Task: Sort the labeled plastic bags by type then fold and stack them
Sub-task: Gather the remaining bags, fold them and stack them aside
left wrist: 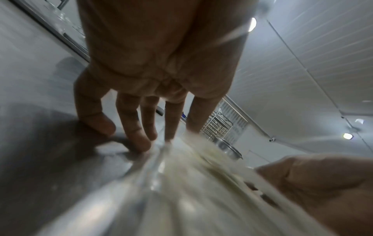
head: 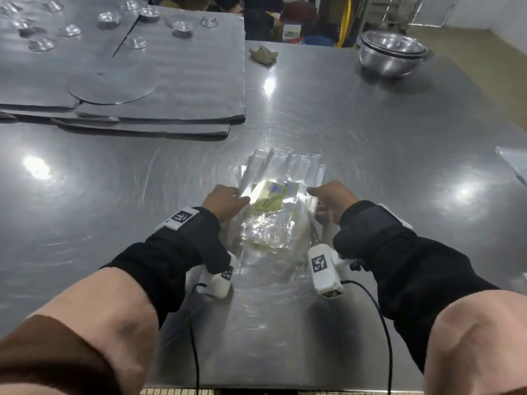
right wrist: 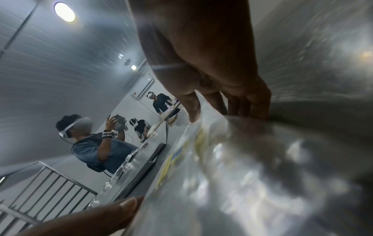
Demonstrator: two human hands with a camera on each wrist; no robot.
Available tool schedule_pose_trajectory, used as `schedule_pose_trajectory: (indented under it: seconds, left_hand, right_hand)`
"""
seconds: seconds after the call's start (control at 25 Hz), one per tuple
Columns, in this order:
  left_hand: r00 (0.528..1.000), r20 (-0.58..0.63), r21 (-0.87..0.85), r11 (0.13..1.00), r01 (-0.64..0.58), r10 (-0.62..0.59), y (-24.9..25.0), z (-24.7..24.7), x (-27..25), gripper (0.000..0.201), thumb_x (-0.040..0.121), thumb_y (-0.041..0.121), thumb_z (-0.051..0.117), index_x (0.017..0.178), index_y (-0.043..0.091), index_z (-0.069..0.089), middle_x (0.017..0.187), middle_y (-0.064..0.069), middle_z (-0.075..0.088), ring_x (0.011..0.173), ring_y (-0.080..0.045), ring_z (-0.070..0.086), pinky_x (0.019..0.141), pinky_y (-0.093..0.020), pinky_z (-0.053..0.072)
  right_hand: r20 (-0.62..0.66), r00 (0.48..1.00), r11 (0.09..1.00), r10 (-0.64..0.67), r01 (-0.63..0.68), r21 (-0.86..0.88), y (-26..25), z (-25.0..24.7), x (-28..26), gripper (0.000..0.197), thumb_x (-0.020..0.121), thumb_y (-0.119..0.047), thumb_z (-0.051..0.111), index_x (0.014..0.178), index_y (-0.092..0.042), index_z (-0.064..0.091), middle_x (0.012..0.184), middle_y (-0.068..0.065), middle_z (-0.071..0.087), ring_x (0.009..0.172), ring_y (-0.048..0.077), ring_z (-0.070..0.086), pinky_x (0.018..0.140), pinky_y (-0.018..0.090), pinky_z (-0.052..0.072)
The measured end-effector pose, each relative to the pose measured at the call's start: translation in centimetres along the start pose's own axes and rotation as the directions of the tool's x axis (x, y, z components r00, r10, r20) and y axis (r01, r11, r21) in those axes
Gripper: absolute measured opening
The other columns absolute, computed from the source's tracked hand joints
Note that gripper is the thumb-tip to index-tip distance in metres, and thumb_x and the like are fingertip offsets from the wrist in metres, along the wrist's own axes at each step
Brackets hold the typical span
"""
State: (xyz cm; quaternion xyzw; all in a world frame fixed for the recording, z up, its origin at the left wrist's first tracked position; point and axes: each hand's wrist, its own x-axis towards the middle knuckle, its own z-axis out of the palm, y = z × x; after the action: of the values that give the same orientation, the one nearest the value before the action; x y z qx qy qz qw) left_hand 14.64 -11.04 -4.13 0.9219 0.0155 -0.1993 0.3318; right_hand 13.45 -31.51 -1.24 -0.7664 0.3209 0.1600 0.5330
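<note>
Left hand (head: pixel 225 201) and right hand (head: pixel 332 200) flat, fingers extended on blurred plastic bags (head: pixel 281 178); label (head: pixel 269 196) glare-washed.

Left hand (head: pixel 225 202): palm down at the left edge of the stack of clear bags (head: pixel 281 178), fingers (left wrist: pixel 133 127) extended and spread, tips pressing down.
Right hand (head: pixel 332 201): at the stack's right edge, fingers (right wrist: pixel 193 108) extended onto the plastic, thumb apart.
Both forearms: black-sleeved, reaching forward, parallel.
</note>
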Motion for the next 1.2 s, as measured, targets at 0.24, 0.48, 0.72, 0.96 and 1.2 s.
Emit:
schedule_pose_trajectory:
  seconds: [0.24, 0.48, 0.72, 0.96, 1.2]
  left_hand:
    - [0.99, 0.065, -0.521, 0.842, 0.141, -0.126, -1.0, -1.1, -0.9, 0.018, 0.093, 0.019, 0.057, 0.108, 0.01, 0.06, 0.089, -0.006, 0.057, 0.075, -0.016, 0.053, 0.059, -0.023, 0.039]
    - [0.948, 0.237, -0.543, 0.78, 0.312, -0.214, 1.5, -1.2, -1.4, 0.022, 0.095, 0.018, 0.055, 0.077, 0.005, 0.057, 0.076, -0.005, 0.066, 0.056, -0.009, 0.064, 0.045, -0.019, 0.042]
    - [0.942, 0.228, -0.395, 0.86, 0.322, -0.248, 2.5, -1.5, -1.4, 0.016, 0.093, 0.015, 0.058, 0.087, 0.0, 0.057, 0.061, -0.005, 0.06, 0.037, -0.008, 0.051, 0.036, -0.017, 0.033]
    - [0.955, 0.232, -0.457, 0.846, 0.273, -0.183, 2.5, -1.6, -2.3, 0.011, 0.09, 0.001, 0.057, 0.082, 0.004, 0.052, 0.073, -0.006, 0.054, 0.045, -0.007, 0.057, 0.031, -0.011, 0.038]
    - [0.964, 0.188, -0.441, 0.86, 0.256, -0.19, 2.3, -1.4, -2.7, 0.024, 0.083, -0.007, 0.063, 0.064, 0.001, 0.051, 0.064, -0.009, 0.053, 0.047, -0.01, 0.054, 0.032, -0.011, 0.038]
  right_hand:
    - [-0.012, 0.999, 0.992, -0.031, 0.029, -0.122, -0.2, 0.0, 0.3, 0.029, 0.094, -0.024, 0.057, 0.09, 0.005, 0.054, 0.073, 0.007, 0.048, 0.069, 0.021, 0.047, 0.064, 0.029, 0.044]
    - [-0.008, 1.0, 0.975, -0.022, 0.02, -0.22, -1.2, 0.1, -0.4, 0.047, 0.09, -0.024, 0.063, 0.122, 0.008, 0.05, 0.065, 0.006, 0.041, 0.056, 0.016, 0.039, 0.061, 0.03, 0.041]
    - [0.053, 0.998, 0.891, -0.032, 0.052, -0.452, -2.0, 0.9, -1.3, 0.046, 0.092, -0.022, 0.059, 0.125, 0.009, 0.051, 0.122, 0.02, 0.059, 0.097, 0.026, 0.053, 0.09, 0.032, 0.044]
    - [0.132, 0.983, 0.986, 0.125, -0.108, -0.127, -2.2, 1.6, -0.9, 0.077, 0.071, -0.012, 0.079, 0.135, 0.009, 0.04, 0.13, 0.022, 0.051, 0.12, 0.041, 0.049, 0.102, 0.052, 0.04]
    - [0.113, 0.992, 0.983, 0.061, -0.04, -0.18, -2.2, 2.4, -1.0, 0.032, 0.083, -0.014, 0.071, 0.107, 0.003, 0.06, 0.108, 0.016, 0.061, 0.104, 0.032, 0.057, 0.087, 0.035, 0.045]
